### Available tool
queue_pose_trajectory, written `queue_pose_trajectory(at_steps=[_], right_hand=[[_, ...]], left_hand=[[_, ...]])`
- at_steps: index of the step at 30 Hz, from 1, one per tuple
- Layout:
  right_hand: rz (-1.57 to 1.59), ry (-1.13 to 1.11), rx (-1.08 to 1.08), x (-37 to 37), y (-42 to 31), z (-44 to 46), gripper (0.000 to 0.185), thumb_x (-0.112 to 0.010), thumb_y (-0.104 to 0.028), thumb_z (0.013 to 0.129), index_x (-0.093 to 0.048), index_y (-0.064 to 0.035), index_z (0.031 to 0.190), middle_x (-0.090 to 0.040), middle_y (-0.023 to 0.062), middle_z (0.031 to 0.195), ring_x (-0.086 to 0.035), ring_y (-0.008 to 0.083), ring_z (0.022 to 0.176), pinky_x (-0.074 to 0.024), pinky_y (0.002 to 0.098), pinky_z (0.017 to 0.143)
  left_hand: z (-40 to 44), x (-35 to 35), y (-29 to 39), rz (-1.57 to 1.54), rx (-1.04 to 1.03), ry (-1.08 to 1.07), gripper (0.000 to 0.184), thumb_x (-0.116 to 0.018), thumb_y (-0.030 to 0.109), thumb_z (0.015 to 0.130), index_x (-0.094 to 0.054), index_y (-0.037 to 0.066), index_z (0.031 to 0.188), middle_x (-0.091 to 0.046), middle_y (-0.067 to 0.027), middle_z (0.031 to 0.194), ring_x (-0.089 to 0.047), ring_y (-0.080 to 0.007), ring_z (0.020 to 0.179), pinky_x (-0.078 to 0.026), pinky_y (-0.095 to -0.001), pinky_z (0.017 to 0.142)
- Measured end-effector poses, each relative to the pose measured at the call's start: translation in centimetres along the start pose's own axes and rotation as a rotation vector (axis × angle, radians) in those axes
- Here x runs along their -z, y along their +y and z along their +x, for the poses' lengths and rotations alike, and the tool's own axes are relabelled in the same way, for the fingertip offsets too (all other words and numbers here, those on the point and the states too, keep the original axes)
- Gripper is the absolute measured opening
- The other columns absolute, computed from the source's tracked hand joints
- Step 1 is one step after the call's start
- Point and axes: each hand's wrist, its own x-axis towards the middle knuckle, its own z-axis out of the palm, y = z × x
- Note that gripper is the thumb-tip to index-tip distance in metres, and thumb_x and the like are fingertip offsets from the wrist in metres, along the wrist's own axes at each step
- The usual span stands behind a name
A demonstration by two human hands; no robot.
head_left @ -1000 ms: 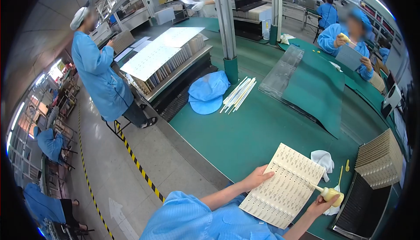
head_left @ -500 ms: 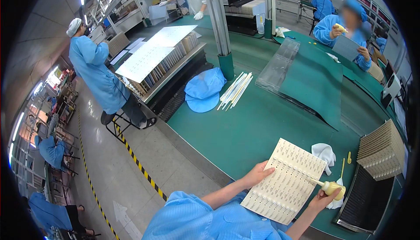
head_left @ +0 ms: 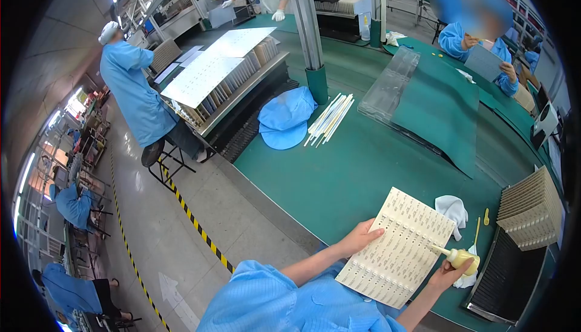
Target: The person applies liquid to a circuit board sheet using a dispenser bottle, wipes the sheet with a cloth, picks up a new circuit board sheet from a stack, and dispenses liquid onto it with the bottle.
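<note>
My left hand (head_left: 358, 239) grips the left edge of a cream circuit board panel (head_left: 396, 250), thumb on its face. Rows of small printed marks and dots cover the panel, which is tilted in front of my body. In my right hand (head_left: 449, 276) is a pale yellow squeeze bottle (head_left: 465, 261) with a long thin nozzle, fingers wrapped round it. The nozzle tip lies over the panel's right part; whether it touches I cannot tell. A white cloth (head_left: 452, 213) lies just beyond the panel's right edge.
A black rack (head_left: 510, 274) and a stack of boards (head_left: 529, 208) stand at right. A blue cap (head_left: 285, 118) and several thin sticks (head_left: 330, 120) lie on the green bench (head_left: 290, 177). Clear plastic trays (head_left: 388, 87) lie farther back. Co-workers sit at left and far right.
The view has shifted slightly, moving the bench items a little in frame. My hands keep hold of the panel and bottle, nearly unmoved. The far-right co-worker's hand with the small bottle has lowered slightly.
</note>
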Motion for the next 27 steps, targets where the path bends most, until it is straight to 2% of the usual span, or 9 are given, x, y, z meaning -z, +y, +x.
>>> queue_pose_trajectory(at_steps=[9, 15, 18, 20, 22, 23, 25, 26, 27], right_hand=[[-0.003, -0.003, 0.024, 0.6, 0.3, 0.2, 0.052, -0.051, -0.049, 0.082, -0.049, -0.0009, 0.103, -0.051, 0.0023, 0.067, -0.034, 0.0041, 0.043, -0.0282, 0.016, 0.04], [0.041, 0.065, 0.03, -0.7, 0.1, -0.8, 0.05, -0.048, -0.048, 0.084, -0.047, -0.0009, 0.101, -0.049, 0.0048, 0.07, -0.04, 0.0064, 0.051, -0.0303, 0.0172, 0.041], [0.149, -0.053, 0.045, -1.9, -0.8, -0.9, 0.047, -0.045, -0.047, 0.085, -0.046, -0.0015, 0.095, -0.048, 0.0068, 0.077, -0.041, 0.0082, 0.056, -0.0311, 0.0187, 0.043], [0.199, -0.486, 0.048, -1.8, -2.4, -0.2, 0.045, -0.044, -0.048, 0.085, -0.044, -0.0032, 0.09, -0.046, 0.0088, 0.083, -0.04, 0.01, 0.057, -0.0312, 0.0202, 0.045], [0.326, -0.561, 0.031, -5.9, -5.1, -1.7, 0.047, -0.051, -0.05, 0.08, -0.042, -0.0041, 0.088, -0.045, 0.0095, 0.086, -0.041, 0.0131, 0.06, -0.0336, 0.021, 0.049], [0.392, -0.715, -0.02, -7.2, -6.8, -1.8, 0.049, -0.054, -0.05, 0.078, -0.041, -0.0038, 0.088, -0.044, 0.0114, 0.091, -0.044, 0.0155, 0.064, -0.0372, 0.0232, 0.053], [0.48, -0.853, -0.013, -10.5, -10.4, -3.0, 0.047, -0.057, -0.047, 0.077, -0.043, -0.0027, 0.084, -0.044, 0.0153, 0.098, -0.048, 0.0226, 0.073, -0.0411, 0.0301, 0.06], [0.567, -1.004, -0.062, -11.9, -12.0, -3.2, 0.046, -0.061, -0.045, 0.075, -0.045, -0.0024, 0.081, -0.046, 0.018, 0.108, -0.048, 0.0246, 0.075, -0.0416, 0.0325, 0.064], [0.557, -1.041, -0.104, -12.0, -13.7, -3.6, 0.044, -0.064, -0.042, 0.073, -0.045, -0.0027, 0.078, -0.043, 0.0196, 0.12, -0.048, 0.0253, 0.075, -0.0417, 0.0333, 0.066]], left_hand=[[0.1, 0.4, -0.5, 0.004, 0.017, 0.003, 0.033, -0.046, 0.017, 0.089, -0.041, 0.0, 0.118, -0.054, -0.0077, 0.107, -0.053, -0.0102, 0.094, -0.045, -0.0268, 0.08], [0.1, 0.2, -0.2, 0.054, 0.023, 0.027, 0.034, -0.045, 0.017, 0.09, -0.041, -0.001, 0.118, -0.054, -0.0081, 0.108, -0.053, -0.0109, 0.095, -0.044, -0.0275, 0.082], [0.1, 0.1, -0.4, 0.029, -0.008, 0.018, 0.033, -0.045, 0.016, 0.09, -0.041, -0.001, 0.118, -0.054, -0.0089, 0.107, -0.053, -0.0116, 0.095, -0.044, -0.028, 0.082], [0.1, 0.2, -0.4, 0.008, -0.004, 0.025, 0.033, -0.045, 0.016, 0.09, -0.041, -0.001, 0.117, -0.054, -0.0093, 0.106, -0.053, -0.0118, 0.095, -0.044, -0.028, 0.081], [-0.1, 0.2, -0.4, 0.005, 0.051, 0.036, 0.031, -0.045, 0.015, 0.089, -0.042, -0.002, 0.115, -0.055, -0.0097, 0.105, -0.053, -0.012, 0.094, -0.044, -0.0278, 0.08], [-0.1, 0.1, -0.7, 0.029, 0.048, 0.076, 0.03, -0.046, 0.015, 0.089, -0.042, -0.002, 0.114, -0.055, -0.0098, 0.105, -0.053, -0.0122, 0.094, -0.045, -0.0276, 0.08], [0.2, 0.2, -1.3, 0.093, 0.04, 0.139, 0.029, -0.047, 0.014, 0.088, -0.043, -0.002, 0.113, -0.055, -0.0101, 0.104, -0.054, -0.0126, 0.093, -0.045, -0.0271, 0.079], [0.3, 0.3, -1.5, 0.128, 0.032, 0.158, 0.029, -0.047, 0.014, 0.088, -0.044, -0.002, 0.112, -0.055, -0.01, 0.105, -0.054, -0.013, 0.093, -0.045, -0.0271, 0.079], [0.3, 0.3, -1.5, 0.161, 0.037, 0.186, 0.029, -0.048, 0.013, 0.087, -0.044, -0.002, 0.111, -0.055, -0.01, 0.105, -0.054, -0.0134, 0.093, -0.045, -0.027, 0.079]])
